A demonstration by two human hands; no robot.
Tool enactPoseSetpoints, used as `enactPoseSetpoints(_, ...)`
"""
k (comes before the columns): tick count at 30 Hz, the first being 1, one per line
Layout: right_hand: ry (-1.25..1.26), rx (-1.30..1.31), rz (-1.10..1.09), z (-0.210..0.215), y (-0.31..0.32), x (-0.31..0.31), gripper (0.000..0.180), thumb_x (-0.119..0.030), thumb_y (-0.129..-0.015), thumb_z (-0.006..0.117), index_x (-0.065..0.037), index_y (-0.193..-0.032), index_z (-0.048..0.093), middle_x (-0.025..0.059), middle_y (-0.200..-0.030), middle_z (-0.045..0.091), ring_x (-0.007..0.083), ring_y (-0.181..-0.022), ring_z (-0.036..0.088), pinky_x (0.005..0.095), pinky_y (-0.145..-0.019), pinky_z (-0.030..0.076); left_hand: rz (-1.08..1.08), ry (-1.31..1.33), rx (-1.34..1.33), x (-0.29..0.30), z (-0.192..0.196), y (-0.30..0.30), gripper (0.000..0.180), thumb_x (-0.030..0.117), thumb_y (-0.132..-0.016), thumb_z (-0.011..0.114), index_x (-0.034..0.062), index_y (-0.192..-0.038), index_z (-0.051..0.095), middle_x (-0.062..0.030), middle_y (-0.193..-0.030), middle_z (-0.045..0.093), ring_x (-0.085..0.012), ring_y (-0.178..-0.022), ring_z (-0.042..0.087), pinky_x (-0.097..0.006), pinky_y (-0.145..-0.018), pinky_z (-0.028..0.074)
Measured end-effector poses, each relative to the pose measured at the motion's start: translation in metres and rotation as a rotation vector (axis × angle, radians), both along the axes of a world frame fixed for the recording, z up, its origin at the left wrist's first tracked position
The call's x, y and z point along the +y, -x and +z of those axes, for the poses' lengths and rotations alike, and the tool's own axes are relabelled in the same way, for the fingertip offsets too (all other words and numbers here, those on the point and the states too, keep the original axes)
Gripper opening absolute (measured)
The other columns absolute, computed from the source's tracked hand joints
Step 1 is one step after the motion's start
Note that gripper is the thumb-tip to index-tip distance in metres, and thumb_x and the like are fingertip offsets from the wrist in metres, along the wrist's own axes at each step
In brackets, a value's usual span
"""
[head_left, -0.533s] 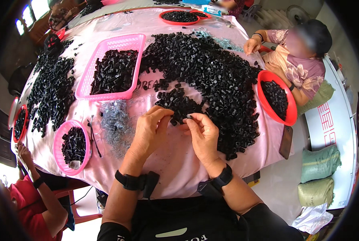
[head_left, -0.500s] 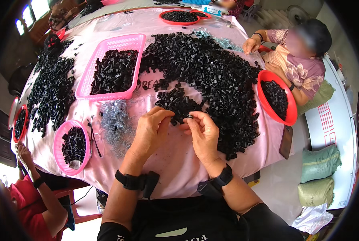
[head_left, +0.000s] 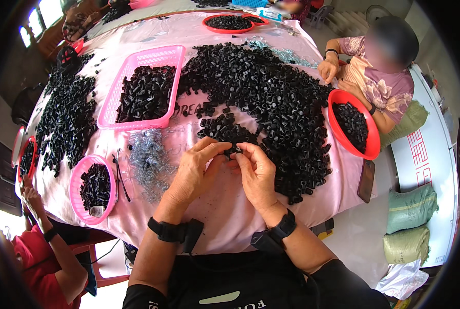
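Observation:
My two hands work close together over the near edge of a small heap of black plastic parts (head_left: 224, 129). Thumb and forefinger of my right hand (head_left: 258, 175) pinch a small black plastic part (head_left: 238, 150). My left hand (head_left: 196, 167) is closed in a pinch just beside it; whatever its fingertips hold is hidden. Left of that hand lies a pile of small clear pieces (head_left: 148, 157), too fine to make out singly. A far larger mound of short, hollow black parts (head_left: 271, 92) spreads behind and to the right.
A pink rectangular basket (head_left: 103, 110) and a round pink basket (head_left: 77, 203), both with black parts, stand left. A red bowl (head_left: 372, 147) and a phone (head_left: 366, 180) are at the right edge. Co-workers sit right (head_left: 379, 87) and left (head_left: 44, 262). More black parts (head_left: 67, 118) cover the far left.
My hands have come together: the right moved slightly left, and the left fingertips shifted right to meet it. The co-worker at the right has moved a hand slightly lower.

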State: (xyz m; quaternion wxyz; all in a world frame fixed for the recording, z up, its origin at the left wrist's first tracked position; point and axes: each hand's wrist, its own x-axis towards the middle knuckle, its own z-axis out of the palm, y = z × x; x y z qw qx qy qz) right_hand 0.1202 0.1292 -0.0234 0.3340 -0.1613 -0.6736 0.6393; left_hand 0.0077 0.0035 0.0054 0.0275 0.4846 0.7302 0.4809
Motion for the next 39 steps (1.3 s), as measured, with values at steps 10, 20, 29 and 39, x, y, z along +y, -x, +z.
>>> enactPoseSetpoints(10,-0.071,-0.082,0.029,0.004,-0.002,-0.001,0.015,0.0,-0.098,0.066,0.004,-0.112,0.066,0.0089,-0.092,0.076,0.0132,-0.08,0.074,0.025,-0.073,0.058,-0.064,-0.063,-0.02,0.001,0.004,-0.004,0.031,-0.005,-0.085,0.064,0.0002,-0.114,0.072,-0.0154,-0.101,0.069,-0.0304,-0.089,0.07,-0.037,-0.079,0.056)
enactPoseSetpoints(20,-0.046,-0.113,0.053,0.0,-0.002,0.001,0.011,0.0,-0.096,0.068,0.005,-0.106,0.069,0.0081,-0.087,0.076,0.0123,-0.078,0.074,0.0246,-0.072,0.058,-0.104,-0.023,-0.003,0.0,0.008,-0.006,0.029,-0.005,-0.088,0.06,-0.0001,-0.115,0.072,-0.0165,-0.101,0.069,-0.032,-0.087,0.071,-0.037,-0.076,0.057)
enactPoseSetpoints(29,0.058,-0.086,0.064,0.001,-0.002,0.0,0.011,0.0,-0.095,0.07,0.004,-0.104,0.07,0.0078,-0.087,0.076,0.012,-0.076,0.074,0.0246,-0.071,0.059,-0.119,-0.042,0.008,-0.001,0.003,-0.002,0.028,-0.006,-0.087,0.06,-0.0028,-0.113,0.071,-0.0171,-0.101,0.07,-0.0314,-0.088,0.071,-0.037,-0.077,0.057)
enactPoseSetpoints(39,0.068,-0.06,0.114,0.009,-0.004,-0.002,0.013,-0.002,-0.096,0.07,0.005,-0.107,0.07,0.0085,-0.089,0.077,0.0128,-0.079,0.074,0.0249,-0.072,0.059,-0.041,-0.072,-0.014,-0.001,-0.003,0.001,0.022,-0.004,-0.087,0.068,-0.0031,-0.108,0.071,-0.0147,-0.097,0.072,-0.025,-0.081,0.073,-0.033,-0.073,0.059)
